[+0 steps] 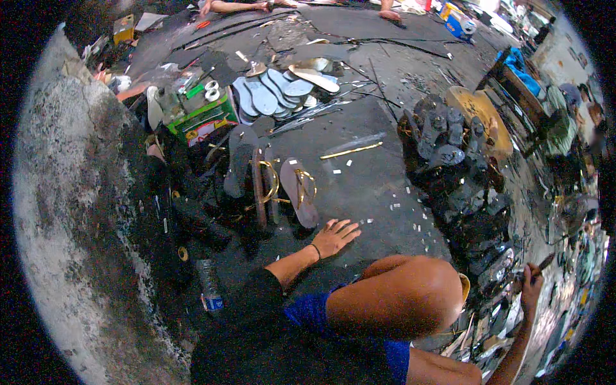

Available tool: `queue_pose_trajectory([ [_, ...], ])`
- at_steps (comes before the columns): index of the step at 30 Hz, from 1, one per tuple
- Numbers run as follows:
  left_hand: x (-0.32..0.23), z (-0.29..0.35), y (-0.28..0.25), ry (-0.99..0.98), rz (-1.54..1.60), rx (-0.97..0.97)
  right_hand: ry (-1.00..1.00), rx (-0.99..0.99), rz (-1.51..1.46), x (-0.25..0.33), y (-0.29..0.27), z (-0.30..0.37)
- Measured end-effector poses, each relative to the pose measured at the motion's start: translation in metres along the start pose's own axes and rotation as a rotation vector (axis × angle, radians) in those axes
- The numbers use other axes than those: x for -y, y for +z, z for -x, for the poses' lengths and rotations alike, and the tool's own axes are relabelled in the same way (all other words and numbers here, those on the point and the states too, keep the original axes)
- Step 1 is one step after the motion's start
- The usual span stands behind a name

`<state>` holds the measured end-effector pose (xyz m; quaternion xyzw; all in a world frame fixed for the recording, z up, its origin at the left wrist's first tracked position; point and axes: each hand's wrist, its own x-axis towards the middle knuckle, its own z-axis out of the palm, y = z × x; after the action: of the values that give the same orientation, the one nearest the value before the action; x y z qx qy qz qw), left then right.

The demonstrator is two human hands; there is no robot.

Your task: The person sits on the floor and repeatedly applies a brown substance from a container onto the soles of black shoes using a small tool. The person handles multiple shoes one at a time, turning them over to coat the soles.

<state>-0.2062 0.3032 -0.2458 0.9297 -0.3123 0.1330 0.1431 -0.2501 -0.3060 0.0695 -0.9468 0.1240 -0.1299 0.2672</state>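
My left hand (336, 238) lies flat on a dark work mat (378, 192), fingers stretched out and holding nothing. Just beyond it is a brown sandal (299, 192) with gold straps. More sandals stand on edge to its left, one a dark sandal with a gold strap (262, 186). Out at the right, my right hand (531, 286) is raised and closed around a short dark pointed tool (547, 261); I cannot tell its exact kind. A yellow strip (351, 151) and several small white scraps lie on the mat.
Pale blue sole pieces (263, 96) are heaped at the far side, beside a green box (204, 119) with tape rolls. Dark shoe lasts (449, 131) pile up at the right. A plastic bottle (208, 285) lies near my left arm. Another person's arm (240, 6) shows at the top.
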Motion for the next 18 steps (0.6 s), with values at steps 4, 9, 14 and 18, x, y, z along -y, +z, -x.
queue_pose_trajectory([
  [4,0.029,-0.082,-0.101,-0.232,0.09,-0.188,-0.488,0.097,0.406,0.043,0.035,-0.011],
  [9,0.24,-0.032,-0.233,-0.708,-0.283,-0.733,-0.454,0.242,0.379,0.037,0.096,-0.008],
  [14,0.355,0.082,-0.231,-1.143,0.048,0.184,-0.291,0.243,0.468,-0.037,0.088,-0.006],
  [18,0.321,0.089,-0.167,-1.128,0.065,-0.087,-0.216,0.367,0.445,-0.018,0.09,-0.002],
])
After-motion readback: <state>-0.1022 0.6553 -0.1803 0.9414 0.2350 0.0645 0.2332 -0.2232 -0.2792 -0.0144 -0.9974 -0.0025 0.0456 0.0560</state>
